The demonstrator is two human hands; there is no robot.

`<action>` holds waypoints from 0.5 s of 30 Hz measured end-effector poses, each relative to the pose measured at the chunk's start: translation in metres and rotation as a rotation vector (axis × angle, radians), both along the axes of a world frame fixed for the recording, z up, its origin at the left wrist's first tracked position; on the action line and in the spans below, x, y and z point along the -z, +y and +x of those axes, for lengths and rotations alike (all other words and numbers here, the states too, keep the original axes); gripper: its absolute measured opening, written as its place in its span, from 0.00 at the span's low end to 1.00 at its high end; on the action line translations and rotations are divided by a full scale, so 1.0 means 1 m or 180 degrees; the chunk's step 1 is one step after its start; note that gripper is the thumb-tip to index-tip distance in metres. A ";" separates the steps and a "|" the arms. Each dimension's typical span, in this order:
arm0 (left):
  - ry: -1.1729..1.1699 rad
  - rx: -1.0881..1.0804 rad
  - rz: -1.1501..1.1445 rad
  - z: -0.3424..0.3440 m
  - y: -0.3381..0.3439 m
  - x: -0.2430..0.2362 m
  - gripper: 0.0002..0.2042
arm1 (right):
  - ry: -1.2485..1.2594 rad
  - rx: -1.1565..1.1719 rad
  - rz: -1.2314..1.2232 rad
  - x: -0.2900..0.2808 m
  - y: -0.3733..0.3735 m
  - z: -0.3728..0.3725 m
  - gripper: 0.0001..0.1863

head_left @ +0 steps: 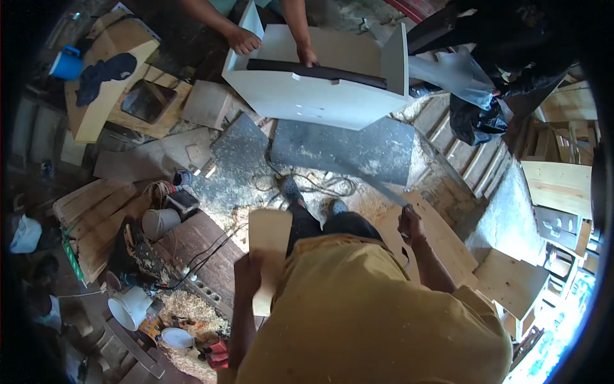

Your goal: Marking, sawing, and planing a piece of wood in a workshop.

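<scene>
Rm mostly dim from where I stood. Strongest light lower R: bright patch [579,329] blown to blue-white, detail gone. Pale glare on floor strip [508,208] nearby. White drawer box [313,96] took soft light, front brightest. Dark clothing [534,38] upper R sank into shadow, folds barely legible; far L clutter murky too. Yellow shirt [384,301] exposed OK. Grey strip [382,189] in R hand [411,225] looked a bit blurred. Fisheye cam: black vignette round rim, edges bent, esp. at sides.
</scene>
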State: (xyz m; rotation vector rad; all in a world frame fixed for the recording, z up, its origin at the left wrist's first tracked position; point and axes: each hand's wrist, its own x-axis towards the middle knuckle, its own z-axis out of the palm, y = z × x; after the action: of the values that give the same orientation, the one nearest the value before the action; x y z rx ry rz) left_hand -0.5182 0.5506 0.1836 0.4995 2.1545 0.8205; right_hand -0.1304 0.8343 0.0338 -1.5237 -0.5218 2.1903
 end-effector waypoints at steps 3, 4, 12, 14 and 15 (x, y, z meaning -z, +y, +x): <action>-0.0266 0.0280 0.0061 -0.041 0.045 0.002 0.16 | 0.0357 0.0312 -0.0010 -0.035 0.003 -0.030 0.08; 0.0058 0.0506 0.0038 -0.051 0.058 0.000 0.16 | 0.0462 0.0352 0.0095 -0.047 0.005 -0.041 0.08; -0.0036 0.0788 0.0415 -0.049 0.132 -0.030 0.18 | 0.0743 -0.0488 0.1180 -0.152 0.016 -0.140 0.09; 0.0039 0.0779 0.0902 -0.027 0.139 -0.029 0.16 | 0.0858 -0.0672 0.1409 -0.159 0.014 -0.145 0.10; 0.0073 0.0805 0.1376 -0.015 0.142 -0.029 0.13 | 0.0917 -0.0704 0.1506 -0.161 0.014 -0.141 0.10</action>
State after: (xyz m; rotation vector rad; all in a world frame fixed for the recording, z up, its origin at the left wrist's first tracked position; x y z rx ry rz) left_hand -0.5333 0.6927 0.2126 0.9816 1.8807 1.1406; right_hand -0.2716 0.8481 0.1951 -0.9236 -1.0592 2.1834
